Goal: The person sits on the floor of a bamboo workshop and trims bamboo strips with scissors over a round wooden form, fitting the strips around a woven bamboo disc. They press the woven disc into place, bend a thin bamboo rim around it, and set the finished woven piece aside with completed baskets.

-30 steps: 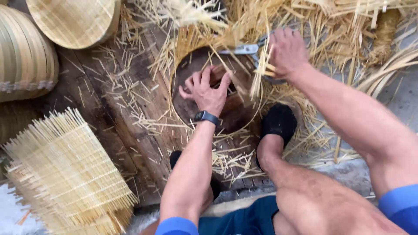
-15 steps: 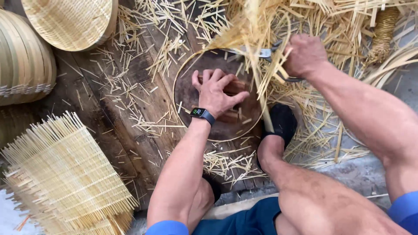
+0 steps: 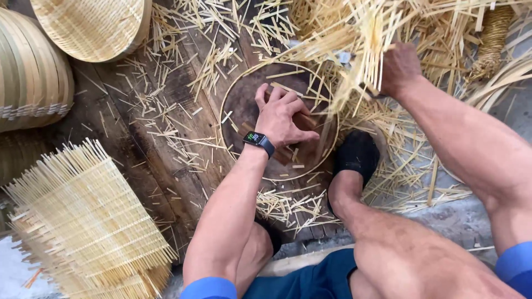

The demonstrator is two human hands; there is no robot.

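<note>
Head view: my left hand is pressed palm-down on a small wooden block that lies on the round wood slab, fingers curled over the block's top, thumb at its right side. Grip reads as clamped on the block. Smartwatch on that wrist, face up.

My right hand is clenched around something at the slab's upper right edge. A bundle of bamboo splints fans out over it and hides the fingers, so I can't tell exactly what it holds. A bit of grey metal shows just left of the fist, between the splints.

Delta vs half a second ago: left hand sits in much the same spot on the slab but is now closed down on the block rather than spread flat. Right hand has moved slightly right and up, and the splint bundle now covers more of it.

Thin bamboo hoop rings the slab. My black-socked foot is planted just off its lower right edge. Cut splint scraps litter the plank floor. Woven splint mat lower left, round woven tray upper left, stacked bamboo rims at the far left edge.
</note>
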